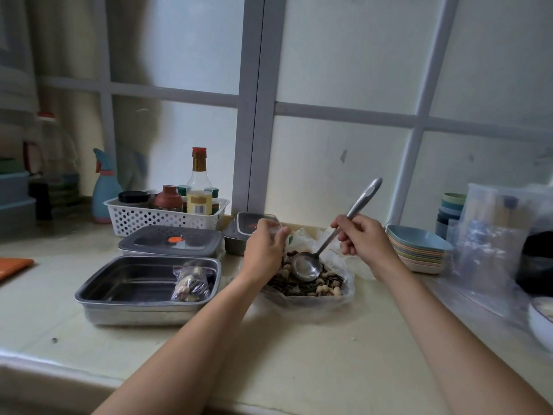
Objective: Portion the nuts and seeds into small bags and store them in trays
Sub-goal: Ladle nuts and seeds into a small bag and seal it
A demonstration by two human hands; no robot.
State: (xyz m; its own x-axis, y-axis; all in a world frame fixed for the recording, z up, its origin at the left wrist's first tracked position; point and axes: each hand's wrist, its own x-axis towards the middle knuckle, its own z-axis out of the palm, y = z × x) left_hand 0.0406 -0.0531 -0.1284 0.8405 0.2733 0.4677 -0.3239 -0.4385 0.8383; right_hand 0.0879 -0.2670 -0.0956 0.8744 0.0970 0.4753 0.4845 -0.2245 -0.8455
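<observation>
A heap of mixed nuts and seeds [311, 284] lies in an open clear plastic bag on the counter. My right hand [363, 238] grips the handle of a steel spoon [306, 266], whose empty bowl rests on the heap. My left hand [264, 250] holds a small clear bag [273, 227] just above the heap's left edge. To the left stands an open steel tray [119, 283] with one filled small bag [191, 283] lying in its right end.
A lidded tray [170, 242] sits behind the open one, and a smaller lidded box [239, 229] behind my left hand. A white basket of bottles [161, 218] stands at the back. Stacked pastel dishes [419, 250] and clear plastic bags [493, 235] sit right.
</observation>
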